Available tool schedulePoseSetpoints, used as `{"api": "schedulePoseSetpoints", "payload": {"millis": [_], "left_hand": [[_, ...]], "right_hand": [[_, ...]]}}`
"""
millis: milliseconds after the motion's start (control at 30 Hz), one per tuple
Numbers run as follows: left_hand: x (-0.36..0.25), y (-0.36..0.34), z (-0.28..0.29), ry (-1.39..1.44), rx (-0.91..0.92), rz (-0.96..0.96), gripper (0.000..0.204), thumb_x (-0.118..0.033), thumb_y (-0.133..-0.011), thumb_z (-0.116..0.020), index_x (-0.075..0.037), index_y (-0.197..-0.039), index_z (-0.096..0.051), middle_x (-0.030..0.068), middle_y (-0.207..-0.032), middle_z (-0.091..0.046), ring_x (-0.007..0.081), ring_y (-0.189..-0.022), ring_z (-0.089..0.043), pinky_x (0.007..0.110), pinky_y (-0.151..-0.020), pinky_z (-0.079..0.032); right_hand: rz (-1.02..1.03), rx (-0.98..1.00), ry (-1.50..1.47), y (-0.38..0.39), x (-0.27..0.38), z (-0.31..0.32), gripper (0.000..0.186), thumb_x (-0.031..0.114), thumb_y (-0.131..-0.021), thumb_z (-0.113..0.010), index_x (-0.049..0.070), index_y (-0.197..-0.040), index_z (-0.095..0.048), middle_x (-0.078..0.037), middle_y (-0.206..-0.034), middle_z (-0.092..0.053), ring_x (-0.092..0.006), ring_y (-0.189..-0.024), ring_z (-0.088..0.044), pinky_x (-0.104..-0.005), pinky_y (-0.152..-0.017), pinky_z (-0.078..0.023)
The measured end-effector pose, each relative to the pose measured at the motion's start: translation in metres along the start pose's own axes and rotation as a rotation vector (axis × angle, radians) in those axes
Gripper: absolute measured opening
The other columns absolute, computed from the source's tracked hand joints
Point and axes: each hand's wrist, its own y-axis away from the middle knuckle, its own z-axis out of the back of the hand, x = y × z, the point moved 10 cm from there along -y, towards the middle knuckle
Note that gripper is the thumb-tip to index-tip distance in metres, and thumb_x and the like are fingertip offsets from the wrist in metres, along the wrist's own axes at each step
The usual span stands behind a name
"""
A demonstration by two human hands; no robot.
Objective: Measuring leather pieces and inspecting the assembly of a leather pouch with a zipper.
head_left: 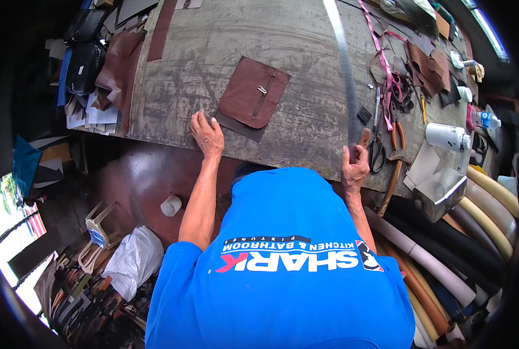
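My left hand (207, 135) is at the near edge of the worktable, fingers spread, holding nothing. Just right of it lies a dark red leather pocket panel (253, 93) with rounded corners and a short zipper (262, 90). A darker backing sheet (240, 126) shows from under its near edge. My right hand (355, 167) is closed at the near end of a long metal ruler (345, 70), which runs away toward the far side. A brown wooden handle (365, 138) stands out beside its fingers; whether the hand touches it is unclear.
Right of my right hand lie scissors (377, 154), orange-handled pliers (398, 135), a pink tape measure (384, 64) and a hammer (391, 186). A white bottle (447, 137) and a metal box (441, 189) are farther right. Leather pieces (118, 67) pile up at left; material rolls (439, 267) stand below right.
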Motion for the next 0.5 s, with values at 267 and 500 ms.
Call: {"api": "schedulePoseSetpoints", "payload": {"millis": [267, 500], "left_hand": [[0.011, 0.011, 0.006, 0.200, -0.107, 0.117, 0.057, -0.025, -0.099, -0.046, 0.007, -0.142, -0.028, 0.0249, -0.143, -0.031, 0.0402, -0.135, -0.031, 0.049, -0.111, -0.029], [0.007, 0.013, -0.011, -0.123, 0.012, -0.025, 0.061, -0.036, -0.099, -0.046, 0.001, -0.145, -0.029, 0.0232, -0.147, -0.027, 0.0423, -0.140, -0.023, 0.054, -0.113, -0.023]], "right_hand": [[0.487, 0.593, -0.047, 0.036, 0.072, -0.090, 0.041, 0.018, -0.082, -0.074, 0.008, -0.119, -0.061, -0.011, -0.084, -0.061, -0.0290, -0.065, -0.064, -0.0385, -0.056, -0.052], [0.675, 0.643, 0.074, 0.050, 0.061, -0.101, 0.046, 0.023, -0.081, -0.074, 0.012, -0.124, -0.059, -0.008, -0.081, -0.055, -0.0262, -0.061, -0.060, -0.0374, -0.052, -0.050]]}}
